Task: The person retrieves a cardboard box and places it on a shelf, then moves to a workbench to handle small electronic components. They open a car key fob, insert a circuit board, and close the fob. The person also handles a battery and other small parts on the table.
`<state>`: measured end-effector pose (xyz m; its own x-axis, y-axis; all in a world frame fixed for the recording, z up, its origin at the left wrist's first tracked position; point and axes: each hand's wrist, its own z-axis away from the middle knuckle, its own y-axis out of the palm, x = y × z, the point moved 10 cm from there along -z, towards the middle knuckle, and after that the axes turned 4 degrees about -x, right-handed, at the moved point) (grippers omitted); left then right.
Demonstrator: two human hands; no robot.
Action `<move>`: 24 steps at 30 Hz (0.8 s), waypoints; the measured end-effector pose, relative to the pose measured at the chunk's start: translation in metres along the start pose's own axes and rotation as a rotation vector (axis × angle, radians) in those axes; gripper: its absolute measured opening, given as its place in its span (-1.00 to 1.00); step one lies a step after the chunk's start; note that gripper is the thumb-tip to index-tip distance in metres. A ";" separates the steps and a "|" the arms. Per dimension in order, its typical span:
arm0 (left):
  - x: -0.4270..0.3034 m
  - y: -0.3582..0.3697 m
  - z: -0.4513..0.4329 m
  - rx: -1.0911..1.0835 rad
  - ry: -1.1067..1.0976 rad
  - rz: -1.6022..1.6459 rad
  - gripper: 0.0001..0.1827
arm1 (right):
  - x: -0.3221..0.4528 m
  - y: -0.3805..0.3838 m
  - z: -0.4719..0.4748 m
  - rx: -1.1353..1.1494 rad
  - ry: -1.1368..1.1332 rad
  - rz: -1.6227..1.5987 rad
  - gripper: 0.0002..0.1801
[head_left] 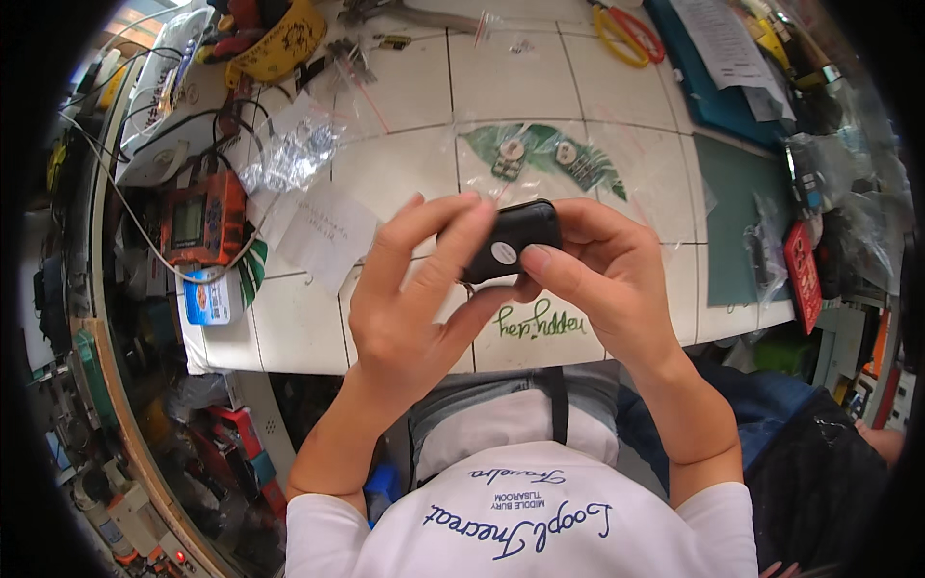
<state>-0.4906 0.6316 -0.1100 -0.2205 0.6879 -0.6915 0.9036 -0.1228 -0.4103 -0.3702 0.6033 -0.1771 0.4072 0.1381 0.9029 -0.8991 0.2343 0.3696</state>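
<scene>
A small black plastic case with a round white sticker is held up over the table's near half. My right hand grips its right end, with the thumb pressed on the face beside the sticker. Around the left end are the fingers of my left hand, slightly blurred, with the thumb below the case. Part of that left end is hidden behind them. Just beyond lie two small circuit boards, a left one and a right one, each bearing a round part, among clear plastic bags over a printed green leaf.
An orange handheld device with a screen and cables stands at left by a small blue-and-white box. Crumpled clear plastic and a paper slip lie nearby. Scissors, a teal folder and a red phone-like object are rightward.
</scene>
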 end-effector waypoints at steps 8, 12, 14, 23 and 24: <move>0.022 0.029 -0.010 0.052 -0.332 0.475 -0.69 | 0.062 -0.013 0.011 0.000 -0.454 0.410 -0.66; 0.015 0.032 -0.009 0.027 -0.316 0.438 -0.71 | 0.062 -0.019 0.015 -0.026 -0.481 0.408 -0.66; 0.011 0.030 -0.009 0.022 -0.291 0.413 -0.70 | 0.064 -0.019 0.016 -0.019 -0.498 0.418 -0.66; -0.005 0.031 -0.015 -0.001 -0.096 0.387 -0.64 | 0.066 -0.029 0.019 -0.017 -0.463 0.225 -0.58; -0.005 0.033 -0.015 0.010 -0.097 0.395 -0.63 | 0.067 -0.031 0.020 -0.002 -0.491 0.201 -0.56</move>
<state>-0.4544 0.6353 -0.1109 0.1084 0.5158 -0.8498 0.9224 -0.3709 -0.1075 -0.3179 0.5858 -0.1236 0.1036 -0.2860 0.9526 -0.9512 0.2514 0.1789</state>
